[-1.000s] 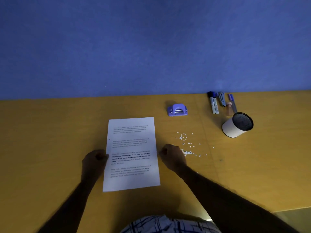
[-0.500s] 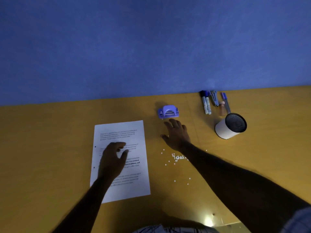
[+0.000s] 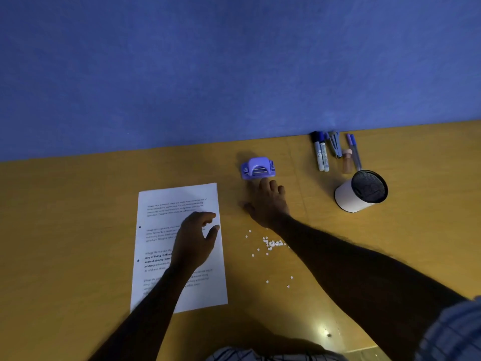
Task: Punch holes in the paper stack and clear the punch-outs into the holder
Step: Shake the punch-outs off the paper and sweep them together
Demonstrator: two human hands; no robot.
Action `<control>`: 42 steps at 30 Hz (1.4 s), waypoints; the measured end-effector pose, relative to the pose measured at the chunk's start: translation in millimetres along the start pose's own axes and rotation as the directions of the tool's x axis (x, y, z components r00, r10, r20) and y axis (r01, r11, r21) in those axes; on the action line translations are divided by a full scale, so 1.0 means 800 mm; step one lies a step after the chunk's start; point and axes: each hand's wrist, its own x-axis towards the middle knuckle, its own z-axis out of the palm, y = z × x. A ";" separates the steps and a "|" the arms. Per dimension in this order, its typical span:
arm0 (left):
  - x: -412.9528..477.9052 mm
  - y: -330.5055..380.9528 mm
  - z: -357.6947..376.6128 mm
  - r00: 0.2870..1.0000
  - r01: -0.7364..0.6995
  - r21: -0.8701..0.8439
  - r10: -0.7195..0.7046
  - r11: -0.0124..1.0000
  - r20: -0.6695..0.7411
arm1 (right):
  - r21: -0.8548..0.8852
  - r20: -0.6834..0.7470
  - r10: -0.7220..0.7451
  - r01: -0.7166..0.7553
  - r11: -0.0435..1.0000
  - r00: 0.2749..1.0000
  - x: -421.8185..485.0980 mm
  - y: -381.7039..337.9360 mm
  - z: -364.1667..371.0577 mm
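Yellow worktop: I judge left hand, loosely open, steadies paper stack; right hand, fingers straight and empty, extends toward punch.

Count on 1 worktop: 1 paper stack, sheet count not readable; 2 punched holes on its left margin; 1 purple hole punch; 1 white holder with black mesh inside; 2 white markers side by side, dark caps; 1 grey metal hand tool, kind unclear; 1 small pinkish bottle; 2 pens, lying tight together; punch-outs: 1 dense cluster plus about 10 loose dots, too small for an exact count
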 end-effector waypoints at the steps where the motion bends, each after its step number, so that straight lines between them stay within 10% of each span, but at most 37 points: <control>1: 0.000 0.000 0.000 1.000 0.006 0.002 -0.006 1.000 0.000 | -0.005 -0.003 -0.003 0.003 1.000 1.000 0.000 0.000 -0.001; 14: 0.001 0.008 0.011 0.992 -0.122 0.082 0.118 0.989 0.054 | 0.040 0.023 -0.123 0.122 0.992 0.992 -0.048 0.024 -0.010; 26: -0.023 0.026 0.063 0.914 -0.367 0.528 0.190 0.766 0.358 | 0.197 0.057 -0.223 0.208 0.958 0.973 -0.077 0.071 0.003; 39: -0.041 0.031 0.085 0.902 -0.389 0.613 0.148 0.688 0.406 | 0.069 0.129 -0.579 0.576 0.815 0.805 -0.107 0.066 0.025; 42: -0.041 0.031 0.084 0.894 -0.410 0.616 0.165 0.673 0.416 | 0.147 0.070 -0.435 0.423 0.894 0.897 -0.123 0.086 0.015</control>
